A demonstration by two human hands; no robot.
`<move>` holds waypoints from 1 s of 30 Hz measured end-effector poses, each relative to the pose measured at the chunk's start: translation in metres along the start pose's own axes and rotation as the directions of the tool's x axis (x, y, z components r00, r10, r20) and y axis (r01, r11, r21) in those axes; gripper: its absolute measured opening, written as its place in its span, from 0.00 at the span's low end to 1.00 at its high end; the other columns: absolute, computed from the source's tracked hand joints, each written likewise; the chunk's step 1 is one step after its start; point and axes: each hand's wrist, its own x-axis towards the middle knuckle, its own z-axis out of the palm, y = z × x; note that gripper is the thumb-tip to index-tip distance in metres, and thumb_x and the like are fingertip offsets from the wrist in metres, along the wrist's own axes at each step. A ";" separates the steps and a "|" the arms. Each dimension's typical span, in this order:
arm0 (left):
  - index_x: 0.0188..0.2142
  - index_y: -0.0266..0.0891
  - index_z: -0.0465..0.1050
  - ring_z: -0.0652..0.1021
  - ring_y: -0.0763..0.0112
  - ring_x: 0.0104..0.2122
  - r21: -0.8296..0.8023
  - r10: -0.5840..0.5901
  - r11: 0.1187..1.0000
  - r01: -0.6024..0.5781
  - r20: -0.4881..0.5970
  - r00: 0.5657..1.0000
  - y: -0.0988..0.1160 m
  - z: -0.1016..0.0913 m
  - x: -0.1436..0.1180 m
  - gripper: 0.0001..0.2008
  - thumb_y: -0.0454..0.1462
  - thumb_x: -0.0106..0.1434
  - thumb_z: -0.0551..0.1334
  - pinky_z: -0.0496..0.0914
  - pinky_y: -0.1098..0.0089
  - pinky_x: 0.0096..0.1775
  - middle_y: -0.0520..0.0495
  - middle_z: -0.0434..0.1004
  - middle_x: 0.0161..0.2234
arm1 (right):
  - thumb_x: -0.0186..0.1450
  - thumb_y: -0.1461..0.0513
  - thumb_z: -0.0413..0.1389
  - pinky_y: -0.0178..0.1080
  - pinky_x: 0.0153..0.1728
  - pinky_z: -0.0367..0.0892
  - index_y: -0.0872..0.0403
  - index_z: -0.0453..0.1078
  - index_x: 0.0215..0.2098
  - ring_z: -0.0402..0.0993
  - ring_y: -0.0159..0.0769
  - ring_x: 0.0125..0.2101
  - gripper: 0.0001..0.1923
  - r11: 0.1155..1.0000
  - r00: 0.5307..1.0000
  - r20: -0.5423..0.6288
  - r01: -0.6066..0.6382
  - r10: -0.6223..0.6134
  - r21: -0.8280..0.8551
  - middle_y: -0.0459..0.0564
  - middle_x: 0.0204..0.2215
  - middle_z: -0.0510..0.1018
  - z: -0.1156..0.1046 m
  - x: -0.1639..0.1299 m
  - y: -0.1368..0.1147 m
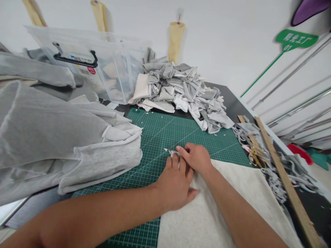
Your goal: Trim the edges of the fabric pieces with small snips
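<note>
Both hands meet on cream cloth [232,206] at mat's [155,137] near edge: left hand [176,182] flat, fingers together, pressing it. Right hand [195,156] pinches cloth's far corner w/ fingertips; grey fabric stack [64,137] at left edge.

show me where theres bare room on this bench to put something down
The bare stretch of green cutting mat between the folded grey fabric and the scrap pile. Crowded: the cream fabric under the left hand and right hand, and the right edge with scissors, wooden ruler and trimmings.
</note>
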 end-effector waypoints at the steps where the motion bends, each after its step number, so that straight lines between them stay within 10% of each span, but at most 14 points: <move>1: 0.62 0.30 0.53 0.52 0.32 0.61 -0.002 0.003 1.000 -0.003 0.001 1.000 0.000 0.000 0.000 0.38 0.56 0.63 0.49 0.52 0.41 0.55 0.23 0.48 0.62 | 0.64 0.40 0.42 0.35 0.23 0.47 0.51 0.67 0.21 0.64 0.31 0.21 0.30 1.000 1.000 -0.001 0.000 0.000 0.003 0.45 0.19 0.72 0.000 0.000 0.000; 23: 0.59 0.34 0.61 0.53 0.42 0.62 -0.029 0.127 0.992 -0.125 0.054 0.990 0.017 -0.015 -0.022 0.32 0.54 0.66 0.47 0.48 0.44 0.58 0.31 0.55 0.61 | 0.66 0.43 0.42 0.34 0.23 0.50 0.53 0.59 0.19 0.59 0.29 0.19 0.28 0.880 0.956 -0.209 -0.090 0.208 0.466 0.42 0.15 0.65 -0.004 0.003 0.011; 30: 0.63 0.41 0.55 0.47 0.49 0.65 -0.120 0.202 0.974 -0.193 0.073 0.977 0.026 -0.018 -0.061 0.31 0.53 0.66 0.50 0.45 0.46 0.61 0.39 0.46 0.66 | 0.58 0.42 0.54 0.34 0.24 0.56 0.52 0.66 0.31 0.67 0.33 0.23 0.22 0.912 0.956 -0.150 -0.184 0.253 0.366 0.44 0.23 0.73 -0.051 -0.069 0.045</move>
